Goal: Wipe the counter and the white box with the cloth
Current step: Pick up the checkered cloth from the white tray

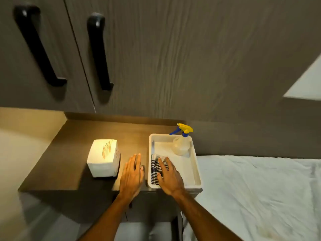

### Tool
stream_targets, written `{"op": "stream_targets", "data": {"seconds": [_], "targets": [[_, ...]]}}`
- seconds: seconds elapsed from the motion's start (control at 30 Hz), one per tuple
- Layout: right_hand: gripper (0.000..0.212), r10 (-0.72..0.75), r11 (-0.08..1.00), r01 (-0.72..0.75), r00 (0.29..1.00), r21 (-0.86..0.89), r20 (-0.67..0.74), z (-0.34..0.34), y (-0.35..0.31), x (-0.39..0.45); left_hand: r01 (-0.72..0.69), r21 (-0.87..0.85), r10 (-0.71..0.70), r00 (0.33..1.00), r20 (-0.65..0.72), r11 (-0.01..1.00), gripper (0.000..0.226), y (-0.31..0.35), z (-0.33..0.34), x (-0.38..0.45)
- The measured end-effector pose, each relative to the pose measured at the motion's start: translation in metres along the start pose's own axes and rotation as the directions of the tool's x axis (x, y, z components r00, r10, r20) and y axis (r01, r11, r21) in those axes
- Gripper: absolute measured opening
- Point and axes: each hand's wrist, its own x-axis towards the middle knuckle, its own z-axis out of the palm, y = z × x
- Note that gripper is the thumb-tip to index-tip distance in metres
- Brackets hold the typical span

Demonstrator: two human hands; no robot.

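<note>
Head view: one blue-and-white checked cloth (155, 171) bunched in the near-left corner of one white plastic tray (194, 171), long axis near-to-far. Right hand (169, 178) flat on it, fingers spread. Left hand (132, 176) spread flat on the brown wooden tabletop (69, 162), just left of the tray. One white box (103, 160) further left. One clear spray bottle (181, 143) far in the tray.

The right hand (169, 178) covers part of the striped cloth (155, 171), so how it touches is hard to tell. The marks on top of the white box (102, 160) are too blurry to read. The bed sheet (260, 193) runs off the picture's edge.
</note>
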Motion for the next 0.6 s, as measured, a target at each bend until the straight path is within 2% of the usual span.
{"op": "stream_targets", "data": {"seconds": [0.07, 0.17, 0.27, 0.4, 0.5, 0.6], "targets": [[0.066, 0.016, 1.0, -0.015, 0.996, -0.017, 0.084, 0.006, -0.006, 0.013, 0.063, 0.077, -0.068, 0.996, 0.065, 0.995, 0.055, -0.007, 0.007, 0.008], [0.067, 0.072, 0.995, -0.059, 0.981, -0.079, 0.179, 0.011, -0.005, 0.03, 0.093, 0.18, -0.134, 0.965, 0.227, 0.979, 0.06, -0.016, 0.025, 0.017], [0.069, 0.098, 0.988, -0.069, 0.974, -0.14, 0.205, 0.016, -0.004, 0.041, 0.083, 0.244, -0.146, 0.956, 0.254, 0.966, 0.064, -0.023, 0.036, 0.017], [0.077, 0.151, 0.985, -0.137, 0.979, -0.109, 0.136, 0.027, -0.005, 0.043, 0.085, 0.254, -0.143, 0.964, 0.222, 0.964, 0.068, -0.022, 0.04, 0.018], [0.062, 0.135, 0.979, -0.123, 0.989, -0.162, 0.067, 0.031, -0.011, 0.045, 0.086, 0.258, -0.144, 0.966, 0.216, 0.962, 0.07, -0.023, 0.041, 0.016], [0.043, 0.145, 0.98, -0.143, 0.989, -0.14, 0.004, 0.032, -0.015, 0.049, 0.097, 0.254, -0.156, 0.963, 0.222, 0.962, 0.07, -0.026, 0.04, 0.017]]}}
